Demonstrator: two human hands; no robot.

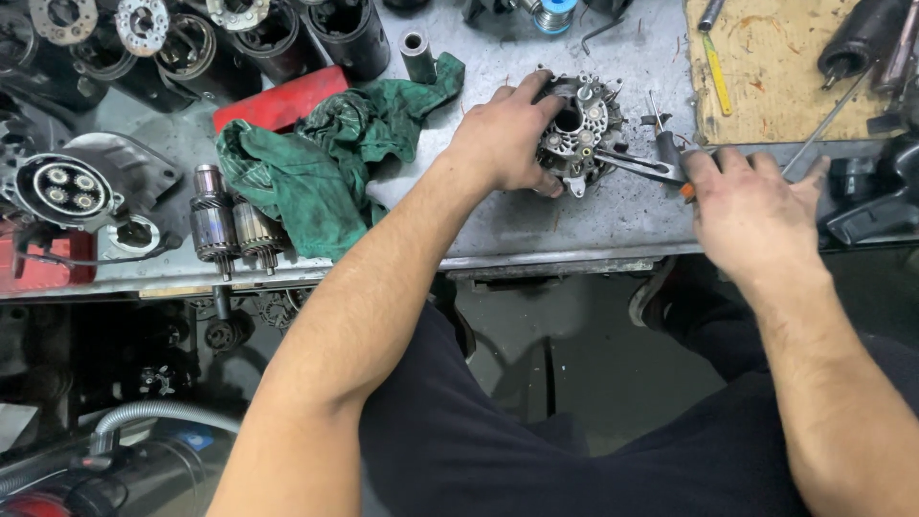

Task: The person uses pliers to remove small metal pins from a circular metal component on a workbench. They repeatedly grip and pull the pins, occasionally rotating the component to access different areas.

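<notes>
My left hand (503, 142) grips a round grey metal motor part (579, 132) with a finned, multi-lobed face, holding it on the grey metal workbench (536, 225). My right hand (751, 206) holds a pair of needle-nose pliers (643, 167) with an orange-tipped handle; the pliers' jaws reach left into the right side of the part. Both hands are smeared with grease.
A crumpled green rag (330, 158) lies left of the part, over a red object (278, 101). Two armature shafts (230, 230) stand near the front edge. Motor housings (72, 191) crowd the left and back. A wooden board (775, 67) with a yellow tool sits at the right.
</notes>
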